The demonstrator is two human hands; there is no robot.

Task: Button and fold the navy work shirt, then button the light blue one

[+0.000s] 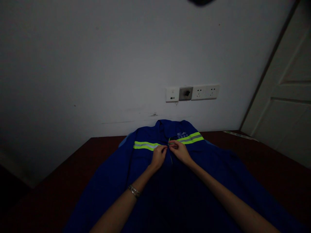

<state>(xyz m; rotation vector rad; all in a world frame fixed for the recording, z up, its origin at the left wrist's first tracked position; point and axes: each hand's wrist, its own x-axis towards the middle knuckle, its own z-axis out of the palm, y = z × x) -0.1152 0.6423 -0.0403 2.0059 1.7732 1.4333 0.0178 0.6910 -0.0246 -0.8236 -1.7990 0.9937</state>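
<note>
Left hand (159, 156): fingertips pinching jacket front | Right hand (179, 150): likewise, exact hold too dark to tell | Blue jacket (173, 186): spread beneath both hands, front opening (171, 160) between them | Technique (judged): edges level, cloth lightly taut, fingertips close.

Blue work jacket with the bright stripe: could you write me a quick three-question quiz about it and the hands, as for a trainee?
1. Which forearm wears the bracelet?
2. True or false: the jacket's chest stripe is yellow-green with a grey middle.
3. The fingers of the left hand and right hand are at the jacket's: A) cuffs, B) front opening, C) hem.
Key: 1. left; 2. true; 3. B.
</note>
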